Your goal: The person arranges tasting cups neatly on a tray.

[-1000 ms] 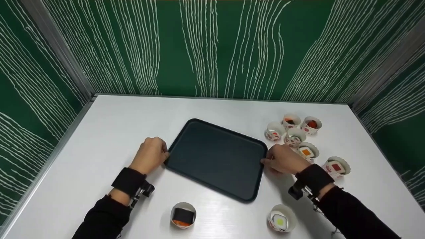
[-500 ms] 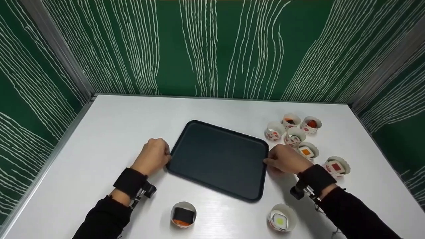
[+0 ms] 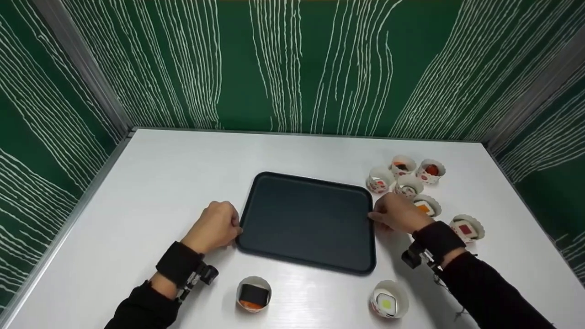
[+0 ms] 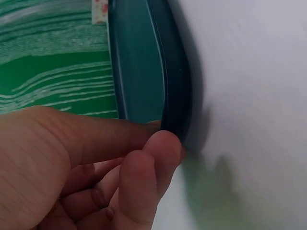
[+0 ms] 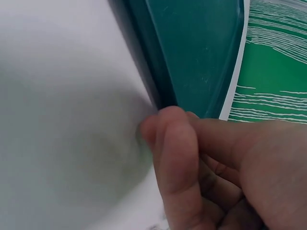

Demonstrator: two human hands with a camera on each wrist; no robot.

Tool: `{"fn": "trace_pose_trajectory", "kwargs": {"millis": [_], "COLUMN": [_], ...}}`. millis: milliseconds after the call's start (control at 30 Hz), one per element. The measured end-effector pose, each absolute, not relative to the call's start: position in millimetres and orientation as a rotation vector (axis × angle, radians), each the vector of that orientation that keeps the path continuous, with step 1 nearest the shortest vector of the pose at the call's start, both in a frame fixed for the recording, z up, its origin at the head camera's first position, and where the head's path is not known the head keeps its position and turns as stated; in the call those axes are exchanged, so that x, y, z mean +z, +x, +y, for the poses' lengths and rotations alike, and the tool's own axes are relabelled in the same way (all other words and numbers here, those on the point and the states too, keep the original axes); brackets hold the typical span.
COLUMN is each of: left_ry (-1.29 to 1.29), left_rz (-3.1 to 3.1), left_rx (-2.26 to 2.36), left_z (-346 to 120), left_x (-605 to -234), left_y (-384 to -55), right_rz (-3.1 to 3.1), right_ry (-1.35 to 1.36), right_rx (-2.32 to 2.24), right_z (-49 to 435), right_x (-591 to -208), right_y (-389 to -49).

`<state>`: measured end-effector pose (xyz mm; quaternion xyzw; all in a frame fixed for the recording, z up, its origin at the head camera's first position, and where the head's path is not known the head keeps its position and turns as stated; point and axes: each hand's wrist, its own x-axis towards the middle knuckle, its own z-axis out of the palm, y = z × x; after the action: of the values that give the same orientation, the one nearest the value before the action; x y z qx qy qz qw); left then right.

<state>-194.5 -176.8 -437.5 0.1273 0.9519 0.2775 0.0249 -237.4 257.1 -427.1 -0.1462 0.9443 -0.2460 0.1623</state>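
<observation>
A dark rectangular tray (image 3: 311,221) with a low raised rim lies slightly skewed in the middle of the white table. At its left edge, my left hand (image 3: 215,227) pinches the rim between thumb and fingers; the left wrist view shows the fingertips of that hand (image 4: 110,163) on the tray's rim (image 4: 177,72). On the opposite side my right hand (image 3: 398,213) pinches the right rim. In the right wrist view the right hand (image 5: 216,167) has thumb and fingers at the edge of the tray (image 5: 192,52). Nothing lies on the tray.
Paper cups holding sushi-like pieces stand about: one with a black-wrapped piece (image 3: 253,294) at front left, one with a yellow-green centre (image 3: 388,299) at front right. Several more, among them a cup with a red piece (image 3: 430,171), cluster right of the tray. Green walls (image 3: 311,68) enclose the table.
The tray has turned counterclockwise, so it lies straighter, and has shifted slightly right. My left hand moved right and nearer the front; my right hand moved slightly right and away.
</observation>
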Motion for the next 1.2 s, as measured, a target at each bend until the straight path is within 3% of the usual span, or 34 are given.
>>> {"fn": "trace_pose_trajectory", "kwargs": {"millis": [600,1200], "left_ry": [0.467,0.510], "left_rz": [2.816,2.809], "left_rx": [0.864,0.917], "left_z": [-166,-165], "left_x": [-436,-439], "left_y": [-171,-169], "right_rz": [2.764,2.771], "right_ry": [-0.446,-0.470], "right_rx": [-0.665,-0.724], "right_z": [256,266], "right_x": [-428,-429], "right_y": [-248,-242]}}
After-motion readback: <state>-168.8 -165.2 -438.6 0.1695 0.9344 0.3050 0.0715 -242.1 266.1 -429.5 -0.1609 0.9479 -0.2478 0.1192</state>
